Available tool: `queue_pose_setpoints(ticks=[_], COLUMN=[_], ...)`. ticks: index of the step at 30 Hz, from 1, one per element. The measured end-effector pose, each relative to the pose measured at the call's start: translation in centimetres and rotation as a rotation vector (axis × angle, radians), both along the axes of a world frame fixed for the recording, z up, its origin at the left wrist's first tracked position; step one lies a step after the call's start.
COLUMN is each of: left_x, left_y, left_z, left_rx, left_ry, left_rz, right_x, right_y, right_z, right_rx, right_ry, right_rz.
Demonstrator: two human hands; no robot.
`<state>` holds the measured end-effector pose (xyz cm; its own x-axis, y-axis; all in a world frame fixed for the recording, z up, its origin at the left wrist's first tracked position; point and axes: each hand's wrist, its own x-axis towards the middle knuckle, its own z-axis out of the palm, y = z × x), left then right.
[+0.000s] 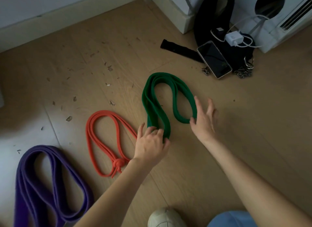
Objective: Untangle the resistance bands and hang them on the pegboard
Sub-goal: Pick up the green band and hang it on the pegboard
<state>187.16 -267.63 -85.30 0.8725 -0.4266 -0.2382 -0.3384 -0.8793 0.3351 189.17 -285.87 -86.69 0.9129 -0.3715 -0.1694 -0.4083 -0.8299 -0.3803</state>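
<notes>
On a light wooden floor (194, 167), the left hand (150, 142) curls its fingers around the near fold of a wide green looped resistance band (152, 106). The right hand (204, 120), fingers spread, touches its right loop. A thin knotted orange band (94, 142) and a wide purple band (33, 184) lie left of it.

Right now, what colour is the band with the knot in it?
Orange-red. The knotted band shows in the head view, between the purple and green ones.

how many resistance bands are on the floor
3: a wide purple rubber band at bottom left, a thin orange knotted band in the middle, a wide green band by both hands.
</notes>
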Motion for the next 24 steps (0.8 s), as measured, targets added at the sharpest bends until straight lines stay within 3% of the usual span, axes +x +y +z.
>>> queue_pose_setpoints(ticks=[3, 6, 9, 11, 14, 16, 18, 20, 22, 24], left_x=[0.0, 0.8, 1.1, 1.3, 1.7, 1.7, 1.4, 0.7, -0.3, -1.4], left_y=[0.7, 0.0, -0.4, -0.2, 0.7, 1.2, 1.5, 1.6, 1.1, 0.2], left_z=[-1.4, -2.0, -2.2, -2.4, -2.0, -1.6, -1.0, -0.5, -0.3, -0.2], left_rx=[0.322, 0.454, 0.48, 0.436, 0.383, 0.362, 0.352, 0.272, 0.081, -0.219], left_ry=[-0.034, -0.12, -0.173, -0.187, -0.186, -0.21, -0.25, -0.212, -0.077, 0.09], left_rz=[-0.282, -0.379, -0.418, -0.415, -0.417, -0.388, -0.292, -0.07, 0.23, 0.498], right_x=[-0.3, 0.3, 1.9, 3.3, 4.4, 4.1, 3.3, 2.3, 1.6, 1.5], right_y=[-0.7, -0.3, 0.6, 0.7, 0.6, 1.1, 2.3, 3.8, 5.0, 5.8], right_z=[-0.8, -1.2, -0.2, 1.6, 4.3, 5.1, 4.8, 3.8, 2.9, 1.9], right_rx=[-0.377, -0.517, -0.184, 0.274, 1.104, 1.365, 1.436, 1.452, 1.358, 1.132], right_ry=[0.136, 0.173, 0.132, 0.143, -0.038, -0.074, -0.066, -0.056, -0.004, 0.046], right_rz=[0.448, 0.586, 0.492, 0.239, -0.136, -0.238, -0.301, -0.394, -0.422, -0.366])
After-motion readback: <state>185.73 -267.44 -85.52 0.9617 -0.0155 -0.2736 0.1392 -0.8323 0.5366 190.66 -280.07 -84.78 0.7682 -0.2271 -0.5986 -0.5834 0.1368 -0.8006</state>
